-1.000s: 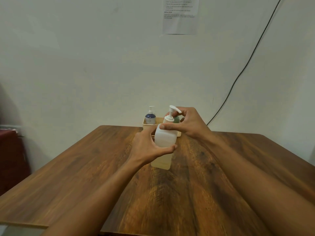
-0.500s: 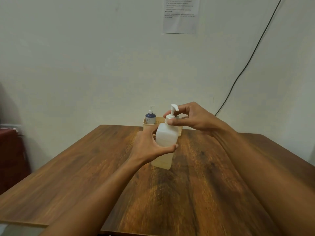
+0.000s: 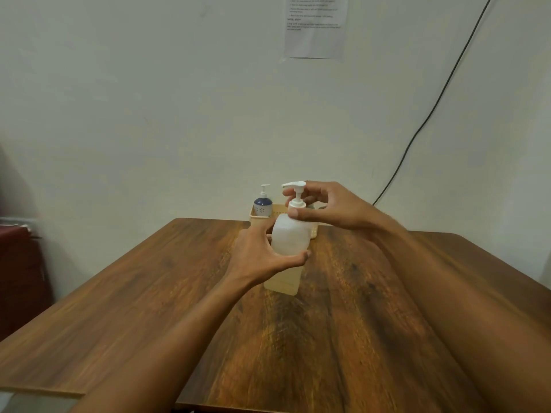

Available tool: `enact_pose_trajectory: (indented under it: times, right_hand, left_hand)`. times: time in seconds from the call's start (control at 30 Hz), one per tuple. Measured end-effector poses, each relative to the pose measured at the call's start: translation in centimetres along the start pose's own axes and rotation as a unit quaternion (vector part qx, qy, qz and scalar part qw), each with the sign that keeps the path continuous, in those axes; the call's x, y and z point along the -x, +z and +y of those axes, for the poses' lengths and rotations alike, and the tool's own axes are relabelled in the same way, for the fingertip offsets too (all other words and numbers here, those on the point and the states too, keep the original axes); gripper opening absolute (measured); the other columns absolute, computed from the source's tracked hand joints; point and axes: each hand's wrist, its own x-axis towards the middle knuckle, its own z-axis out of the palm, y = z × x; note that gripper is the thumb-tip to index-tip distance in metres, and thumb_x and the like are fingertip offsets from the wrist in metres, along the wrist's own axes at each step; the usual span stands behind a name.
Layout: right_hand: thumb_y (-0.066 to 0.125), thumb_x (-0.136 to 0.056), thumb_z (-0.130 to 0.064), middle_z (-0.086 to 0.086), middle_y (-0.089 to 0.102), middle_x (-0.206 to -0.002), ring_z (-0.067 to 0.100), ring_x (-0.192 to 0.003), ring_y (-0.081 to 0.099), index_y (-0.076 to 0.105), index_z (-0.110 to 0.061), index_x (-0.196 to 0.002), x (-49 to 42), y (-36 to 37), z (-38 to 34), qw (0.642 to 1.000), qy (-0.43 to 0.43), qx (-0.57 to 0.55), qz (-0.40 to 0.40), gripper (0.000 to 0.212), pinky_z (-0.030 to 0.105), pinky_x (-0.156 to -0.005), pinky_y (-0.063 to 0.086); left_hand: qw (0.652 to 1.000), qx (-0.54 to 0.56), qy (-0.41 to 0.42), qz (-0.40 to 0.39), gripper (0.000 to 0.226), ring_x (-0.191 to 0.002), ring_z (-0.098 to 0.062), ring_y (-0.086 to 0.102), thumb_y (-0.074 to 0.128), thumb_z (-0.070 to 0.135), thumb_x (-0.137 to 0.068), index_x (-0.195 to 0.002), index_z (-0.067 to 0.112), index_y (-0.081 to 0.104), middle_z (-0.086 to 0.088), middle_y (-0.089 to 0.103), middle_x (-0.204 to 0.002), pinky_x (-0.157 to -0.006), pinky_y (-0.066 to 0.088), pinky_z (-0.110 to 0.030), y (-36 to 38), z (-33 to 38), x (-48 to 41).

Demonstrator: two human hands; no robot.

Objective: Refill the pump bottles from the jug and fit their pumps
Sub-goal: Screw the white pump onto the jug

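Observation:
A translucent white pump bottle (image 3: 290, 238) stands upright on the wooden table (image 3: 343, 308), with yellowish liquid in its lower part. My left hand (image 3: 262, 257) wraps around the bottle's body from the left. My right hand (image 3: 328, 208) pinches the white pump (image 3: 295, 193) at its collar on the bottle's neck; the pump's nozzle points left. A small blue pump bottle (image 3: 263, 204) stands in a beige basket (image 3: 255, 218) at the table's far edge. No jug is in view.
The basket sits against the wall, partly hidden behind the bottle and my right hand. A black cable (image 3: 423, 120) runs down the wall at the right. A paper sheet (image 3: 316, 25) hangs on the wall. A dark red cabinet (image 3: 21, 272) stands left of the table.
My right hand has turned the pump on the bottle's neck: its nozzle swung from pointing right, through facing away, to pointing left. My left hand kept its grip on the bottle.

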Motion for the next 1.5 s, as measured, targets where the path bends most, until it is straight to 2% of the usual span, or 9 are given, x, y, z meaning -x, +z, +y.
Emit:
enact_pose_trajectory:
  times: [0.17,0.33,0.4,0.63,0.87,1.03,1.17,1.37,1.5]
  right_hand:
    - [0.081,-0.084,-0.055,-0.016,0.078,-0.114,0.005,-0.111,0.068,0.080,-0.047,-0.110,0.0,-0.7,-0.1,1.000,-0.018,-0.018,-0.013,0.027,0.042,-0.093,0.058]
    - [0.090,-0.078,-0.044,-0.014,0.079,-0.098,-0.005,-0.073,0.066,0.084,-0.029,-0.106,0.1,0.4,0.7,0.996,-0.034,-0.050,0.058,0.032,0.013,-0.062,0.048]
    - [0.092,-0.072,-0.048,-0.017,0.077,-0.090,-0.003,-0.075,0.067,0.082,-0.032,-0.095,0.3,1.0,0.9,0.995,-0.037,-0.034,0.085,0.030,0.008,-0.063,0.046]
    - [0.089,-0.058,-0.067,-0.024,0.068,-0.079,-0.003,-0.065,0.056,0.065,-0.034,-0.075,0.2,3.0,1.4,0.984,-0.044,-0.024,0.174,0.044,0.017,-0.061,0.045]
    - [0.087,-0.079,-0.052,-0.017,0.073,-0.118,-0.003,-0.110,0.065,0.070,-0.031,-0.121,0.8,1.6,1.2,0.998,-0.001,-0.024,0.063,0.050,0.026,-0.085,0.052]
    - [0.078,-0.092,-0.045,-0.012,0.075,-0.125,0.005,-0.120,0.066,0.077,-0.031,-0.124,0.7,0.0,0.5,0.999,-0.001,-0.033,0.019,0.035,0.036,-0.104,0.052]
    - [0.086,-0.085,-0.042,-0.012,0.079,-0.111,0.015,-0.108,0.072,0.081,-0.029,-0.111,0.7,0.7,0.8,0.997,-0.002,-0.052,0.059,0.029,0.045,-0.098,0.056]
    - [0.092,-0.069,-0.047,-0.011,0.077,-0.093,0.001,-0.087,0.070,0.075,-0.025,-0.089,0.6,2.9,1.7,0.985,-0.016,-0.103,0.138,0.035,0.019,-0.076,0.056]
    - [0.090,-0.065,-0.052,-0.004,0.078,-0.097,0.001,-0.089,0.070,0.073,-0.017,-0.090,0.6,3.2,1.9,0.984,-0.006,-0.104,0.142,0.047,0.019,-0.078,0.054]
  left_hand:
    - [1.000,-0.018,0.007,0.007,0.087,-0.085,-0.006,0.072,0.078,0.075,-0.061,-0.130,0.024,0.064,0.007,0.074,-0.109,-0.069,0.061,-0.021,-0.1,-0.2,-0.3]
    - [1.000,-0.010,0.011,0.013,0.085,-0.084,-0.004,0.072,0.078,0.076,-0.061,-0.129,0.026,0.064,0.007,0.075,-0.107,-0.069,0.062,-0.023,0.0,-0.2,-0.3]
    - [1.000,-0.010,0.010,0.012,0.087,-0.086,-0.005,0.072,0.077,0.077,-0.060,-0.130,0.026,0.064,0.007,0.074,-0.110,-0.070,0.063,-0.025,0.2,-0.3,-0.1]
    - [1.000,0.003,0.010,0.019,0.082,-0.085,-0.001,0.071,0.079,0.075,-0.060,-0.126,0.028,0.064,0.012,0.073,-0.107,-0.069,0.061,-0.019,0.5,-0.1,-0.1]
    - [1.000,-0.007,0.012,0.011,0.085,-0.087,-0.003,0.070,0.076,0.076,-0.062,-0.131,0.028,0.063,0.011,0.073,-0.109,-0.070,0.062,-0.021,0.4,-0.3,-0.1]
    - [1.000,-0.005,0.002,0.010,0.083,-0.087,-0.001,0.071,0.081,0.072,-0.062,-0.130,0.028,0.064,0.012,0.073,-0.109,-0.070,0.061,-0.019,0.4,-0.4,0.0]
    - [1.000,0.005,-0.002,0.014,0.079,-0.085,-0.004,0.072,0.081,0.071,-0.062,-0.125,0.026,0.066,0.010,0.074,-0.105,-0.069,0.063,-0.024,0.3,-0.1,-0.3]
    - [1.000,0.014,-0.001,0.009,0.082,-0.085,-0.005,0.072,0.078,0.075,-0.061,-0.125,0.025,0.065,0.009,0.073,-0.105,-0.070,0.063,-0.024,0.5,0.1,-0.3]
    - [1.000,0.019,-0.008,0.006,0.085,-0.086,-0.006,0.072,0.075,0.077,-0.059,-0.125,0.025,0.065,0.007,0.073,-0.108,-0.071,0.062,-0.021,0.6,-0.1,-0.2]
